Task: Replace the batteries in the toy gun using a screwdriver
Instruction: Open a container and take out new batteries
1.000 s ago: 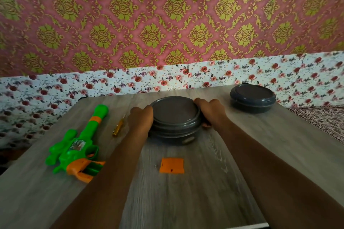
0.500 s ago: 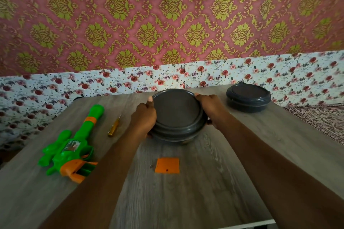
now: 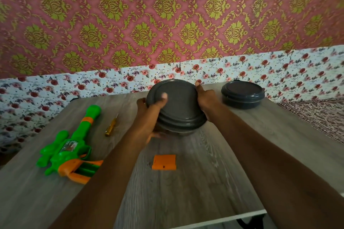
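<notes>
A round dark grey lidded container (image 3: 178, 108) is tilted up off the table between both hands. My left hand (image 3: 152, 115) grips its left side, thumb on the lid and fingers underneath. My right hand (image 3: 205, 98) grips its right rim. The green and orange toy gun (image 3: 68, 147) lies on the table at the left. A yellow-handled screwdriver (image 3: 111, 125) lies just right of the gun's barrel. The orange battery cover (image 3: 164, 162) lies flat in front of the container, with a tiny screw (image 3: 148, 163) by its left edge.
A second dark grey lidded container (image 3: 243, 95) stands at the back right of the wooden table (image 3: 186, 201). Floral fabric and patterned wallpaper rise right behind the table. The table's front edge runs at the lower right, with a patterned rug beyond the right side.
Both hands have lifted the near container off the table and tilted its lid toward me. My left thumb has come onto the lid.
</notes>
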